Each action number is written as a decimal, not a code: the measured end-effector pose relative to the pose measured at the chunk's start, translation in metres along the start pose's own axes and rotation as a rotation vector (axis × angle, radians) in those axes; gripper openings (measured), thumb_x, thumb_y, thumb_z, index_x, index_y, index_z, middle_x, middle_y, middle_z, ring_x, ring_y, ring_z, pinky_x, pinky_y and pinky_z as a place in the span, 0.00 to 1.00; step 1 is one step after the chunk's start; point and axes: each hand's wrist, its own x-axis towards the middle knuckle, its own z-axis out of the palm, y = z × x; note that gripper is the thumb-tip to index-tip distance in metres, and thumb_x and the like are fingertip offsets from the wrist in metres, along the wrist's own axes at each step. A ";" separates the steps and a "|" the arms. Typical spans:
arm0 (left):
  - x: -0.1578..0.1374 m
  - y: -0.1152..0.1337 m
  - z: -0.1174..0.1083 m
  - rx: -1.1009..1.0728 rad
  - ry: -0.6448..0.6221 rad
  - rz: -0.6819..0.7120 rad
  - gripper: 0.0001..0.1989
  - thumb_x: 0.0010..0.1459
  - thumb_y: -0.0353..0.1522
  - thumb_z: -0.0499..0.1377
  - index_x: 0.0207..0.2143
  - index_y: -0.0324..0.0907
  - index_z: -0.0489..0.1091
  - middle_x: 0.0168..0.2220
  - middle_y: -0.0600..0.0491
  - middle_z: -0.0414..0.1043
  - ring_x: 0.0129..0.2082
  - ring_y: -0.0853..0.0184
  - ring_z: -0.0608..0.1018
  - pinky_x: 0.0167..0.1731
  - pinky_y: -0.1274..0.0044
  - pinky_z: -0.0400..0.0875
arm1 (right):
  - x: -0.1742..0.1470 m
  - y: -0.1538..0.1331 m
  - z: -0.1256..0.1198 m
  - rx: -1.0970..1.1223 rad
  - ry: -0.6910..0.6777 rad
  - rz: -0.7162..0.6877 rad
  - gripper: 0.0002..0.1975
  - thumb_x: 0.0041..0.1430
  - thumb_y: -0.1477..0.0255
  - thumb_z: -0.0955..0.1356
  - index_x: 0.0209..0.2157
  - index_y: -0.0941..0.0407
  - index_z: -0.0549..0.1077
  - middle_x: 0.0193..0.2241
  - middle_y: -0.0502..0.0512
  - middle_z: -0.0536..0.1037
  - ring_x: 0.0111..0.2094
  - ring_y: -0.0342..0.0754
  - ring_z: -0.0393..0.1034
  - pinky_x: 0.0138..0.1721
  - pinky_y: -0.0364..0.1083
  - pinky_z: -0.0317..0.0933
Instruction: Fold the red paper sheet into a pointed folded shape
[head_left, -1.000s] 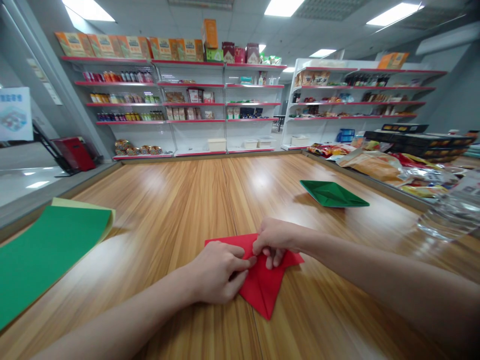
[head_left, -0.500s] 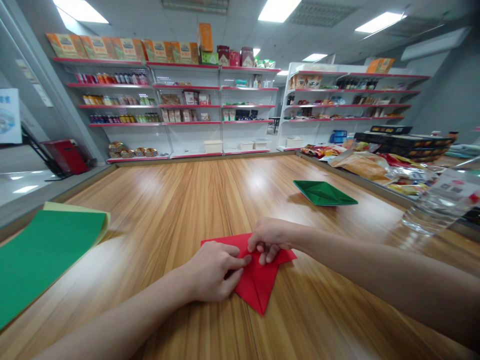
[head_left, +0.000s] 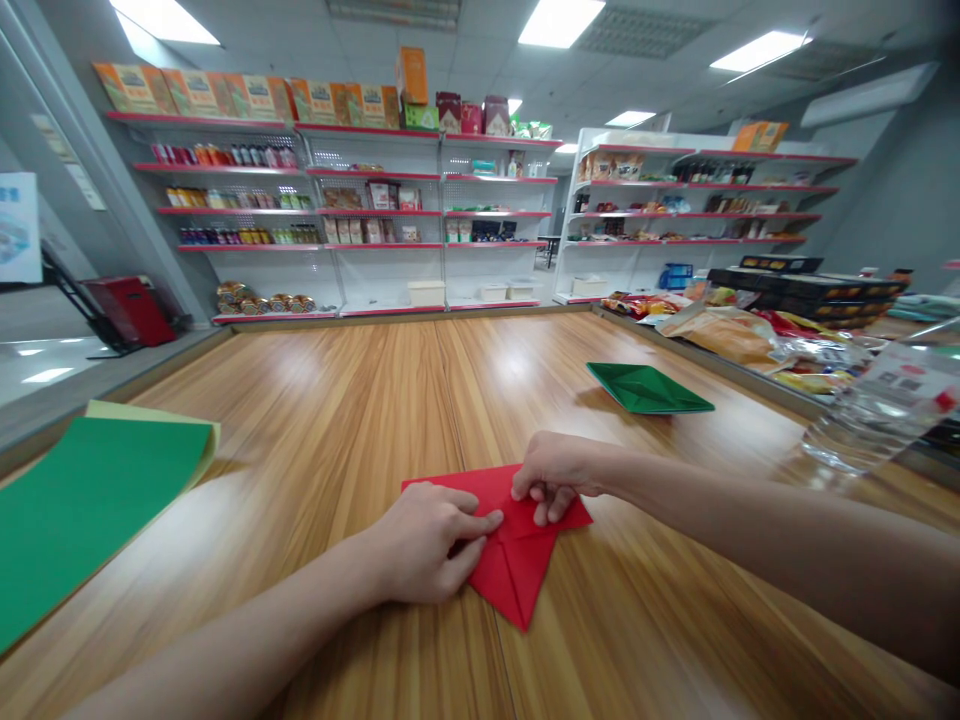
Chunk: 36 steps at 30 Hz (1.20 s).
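A folded sheet of red paper (head_left: 514, 570) lies on the wooden table in front of me, one corner pointing towards me and creases across its face. My left hand (head_left: 431, 540) rests on its left part, index finger and thumb stretched out and pressing it down. On the upper right part, my right hand (head_left: 559, 478) has its fingers curled, with the fingertips against the paper near a folded edge. Nothing shows between the right fingers. The hands cover part of the paper's left and right sides.
A folded green paper piece (head_left: 649, 388) sits further off to the right. Green and yellow sheets (head_left: 105, 500) lie at the left. A clear plastic bottle (head_left: 862, 420) stands on the right, near packaged snacks (head_left: 731, 335). Stocked shelves (head_left: 375, 212) line the back.
My right hand has slid a little to the right across the red paper, uncovering more of its middle. My left hand stays in place.
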 end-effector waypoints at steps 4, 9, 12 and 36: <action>0.001 0.001 -0.001 -0.003 -0.004 0.001 0.15 0.61 0.31 0.48 0.41 0.44 0.73 0.25 0.53 0.69 0.23 0.67 0.69 0.24 0.76 0.57 | -0.002 0.003 0.000 -0.004 0.043 -0.009 0.06 0.47 0.80 0.67 0.19 0.63 0.67 0.13 0.50 0.71 0.17 0.44 0.73 0.17 0.37 0.68; 0.001 0.001 -0.001 -0.005 -0.005 -0.002 0.14 0.61 0.31 0.48 0.42 0.44 0.73 0.26 0.53 0.69 0.24 0.68 0.69 0.24 0.76 0.57 | -0.005 0.006 -0.003 -0.030 0.063 -0.044 0.07 0.45 0.79 0.66 0.17 0.62 0.67 0.12 0.50 0.70 0.17 0.45 0.73 0.16 0.37 0.67; 0.002 0.000 -0.001 -0.002 -0.007 -0.002 0.14 0.61 0.31 0.48 0.41 0.44 0.73 0.25 0.53 0.69 0.23 0.68 0.68 0.24 0.76 0.56 | -0.005 0.012 -0.010 -0.049 0.079 -0.051 0.07 0.45 0.77 0.68 0.17 0.62 0.68 0.12 0.51 0.71 0.18 0.46 0.74 0.16 0.38 0.68; 0.001 -0.001 -0.002 -0.061 -0.016 -0.004 0.15 0.62 0.31 0.47 0.41 0.43 0.74 0.24 0.53 0.66 0.23 0.68 0.67 0.24 0.75 0.54 | -0.024 0.059 -0.049 -0.133 0.121 -0.088 0.05 0.44 0.72 0.68 0.21 0.60 0.69 0.17 0.55 0.77 0.17 0.43 0.71 0.18 0.38 0.66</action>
